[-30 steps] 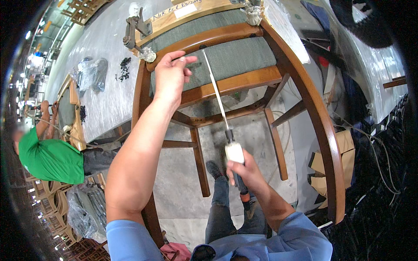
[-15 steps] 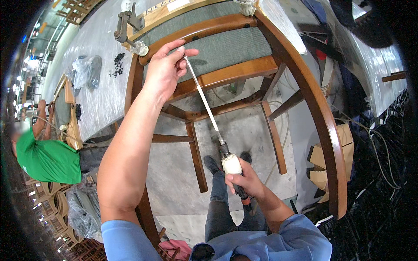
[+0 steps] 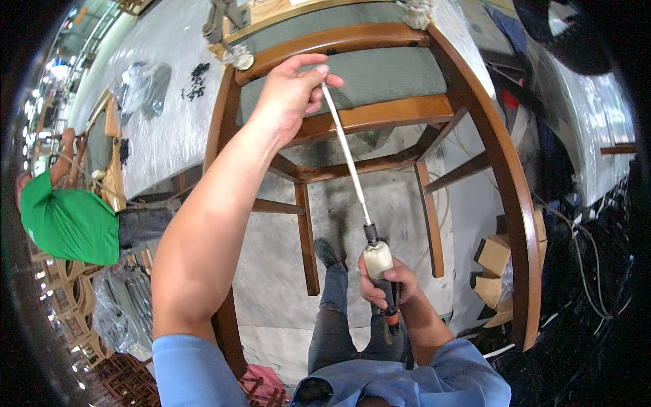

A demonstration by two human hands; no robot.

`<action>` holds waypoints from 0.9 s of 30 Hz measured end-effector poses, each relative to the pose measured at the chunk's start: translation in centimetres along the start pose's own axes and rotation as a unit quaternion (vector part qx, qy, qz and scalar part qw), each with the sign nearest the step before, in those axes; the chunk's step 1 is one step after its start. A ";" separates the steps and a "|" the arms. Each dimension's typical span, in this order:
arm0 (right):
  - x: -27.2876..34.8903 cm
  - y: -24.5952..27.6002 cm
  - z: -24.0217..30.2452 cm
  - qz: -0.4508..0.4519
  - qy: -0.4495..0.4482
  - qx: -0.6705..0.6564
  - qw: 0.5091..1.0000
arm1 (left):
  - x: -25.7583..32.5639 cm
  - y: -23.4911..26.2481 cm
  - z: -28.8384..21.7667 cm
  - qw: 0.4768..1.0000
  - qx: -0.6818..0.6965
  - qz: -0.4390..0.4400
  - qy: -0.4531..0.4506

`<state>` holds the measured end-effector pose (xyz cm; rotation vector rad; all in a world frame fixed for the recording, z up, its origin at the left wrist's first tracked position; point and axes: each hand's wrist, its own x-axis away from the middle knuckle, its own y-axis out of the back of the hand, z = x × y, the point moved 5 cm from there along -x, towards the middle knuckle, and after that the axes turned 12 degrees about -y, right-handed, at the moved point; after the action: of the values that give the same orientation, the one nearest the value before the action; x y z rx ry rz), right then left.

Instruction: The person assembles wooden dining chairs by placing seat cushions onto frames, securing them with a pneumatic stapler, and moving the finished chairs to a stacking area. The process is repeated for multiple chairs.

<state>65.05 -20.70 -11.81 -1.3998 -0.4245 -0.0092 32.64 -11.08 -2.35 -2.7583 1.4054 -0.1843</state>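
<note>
Workshop, grey floor (image 3: pixel 278 278). Plastic-wrapped surface (image 3: pixel 163 152) at left bears a small scatter of black pieces (image 3: pixel 197 80); co-worker (image 3: pixel 71 220) in green stands beyond. Brown wooden chair (image 3: pixel 503 166) with grey-green padding (image 3: pixel 400 74) directly ahead. Right hand (image 3: pixel 393 285): fingers wrapped round a cream-and-black power driver (image 3: pixel 378 261), low before the chair, long shaft (image 3: pixel 348 150) angled up toward the padding. Left hand (image 3: pixel 291 91): fingers narrow at the shaft's tip; cannot tell whether they pinch it.

We log: glossy brown chair frame (image 3: pixel 510 183), grey-green pad (image 3: pixel 390 74) at 12 o'clock, cream-and-black driver (image 3: pixel 377 259), green shirt (image 3: pixel 68 224) at 9 o'clock.
</note>
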 end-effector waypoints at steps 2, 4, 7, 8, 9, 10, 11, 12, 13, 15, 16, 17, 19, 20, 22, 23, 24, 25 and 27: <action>-0.5 0.0 -0.1 0.028 0.017 -0.010 0.999 | 0.0 0.0 0.1 0.999 -0.048 -0.010 -0.010; -0.9 0.1 -0.4 -0.018 0.040 0.015 0.999 | 0.3 -0.1 -0.2 0.966 -0.231 -0.055 -0.107; -1.9 -0.5 -0.7 -0.151 0.056 0.037 0.986 | 1.4 -1.6 -1.5 0.791 -0.497 -0.080 -0.349; -2.5 -0.8 -0.9 -0.169 0.034 0.039 0.984 | 1.7 -2.6 -1.8 0.810 -0.482 -0.031 -0.333; -3.3 -0.7 -1.4 -0.156 0.003 0.070 0.985 | 1.9 -3.2 -1.3 0.788 -0.510 -0.007 -0.346; -4.4 -0.7 -1.9 -0.157 -0.012 0.107 0.982 | 2.1 -3.5 -0.4 0.780 -0.534 0.028 -0.325; -5.5 -0.8 -2.5 -0.159 -0.027 0.142 0.977 | 2.4 -3.9 0.5 0.771 -0.556 0.067 -0.304; -6.6 -1.5 -2.8 -0.174 -0.029 0.142 0.974 | 2.7 -3.9 1.2 0.757 -0.577 0.079 -0.295; -7.6 -2.0 -3.1 -0.189 -0.032 0.142 0.971 | 3.0 -3.9 1.9 0.743 -0.598 0.092 -0.285; -9.3 -2.2 -3.9 -0.160 -0.043 0.124 0.978 | 3.3 -3.8 2.5 0.733 -0.613 0.109 -0.272; -9.8 -2.2 -4.0 -0.163 -0.040 0.129 0.977 | 3.2 -3.8 2.7 0.738 -0.608 0.114 -0.269; -10.3 -2.5 -4.0 -0.167 -0.034 0.133 0.976 | 3.1 -3.8 2.7 0.743 -0.603 0.120 -0.266; -11.1 -3.0 -3.9 -0.164 -0.025 0.123 0.978 | 3.1 -3.8 2.9 0.742 -0.604 0.127 -0.260; -11.4 -3.2 -3.7 -0.161 -0.020 0.119 0.979 | 3.1 -3.8 2.9 0.741 -0.606 0.130 -0.258; -11.9 -3.5 -3.5 -0.150 -0.012 0.125 0.981 | 3.3 -3.9 3.0 0.764 -0.592 0.123 -0.225; -12.1 -3.6 -3.3 -0.142 -0.007 0.129 0.981 | 3.4 -4.0 3.1 0.774 -0.586 0.118 -0.210; -12.2 -3.6 -3.2 -0.145 -0.007 0.129 0.981 | 3.4 -4.0 3.1 0.769 -0.594 0.117 -0.203; -12.2 -3.6 -3.0 -0.148 -0.006 0.130 0.980 | 3.4 -4.1 3.1 0.765 -0.603 0.116 -0.196; -12.4 -3.6 -2.9 -0.151 -0.004 0.128 0.980 | 3.4 -4.2 3.0 0.762 -0.610 0.119 -0.184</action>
<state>53.50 -27.08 -12.35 -1.0719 -0.6192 -0.1912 38.34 -11.41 -4.64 -2.9065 2.1730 1.7862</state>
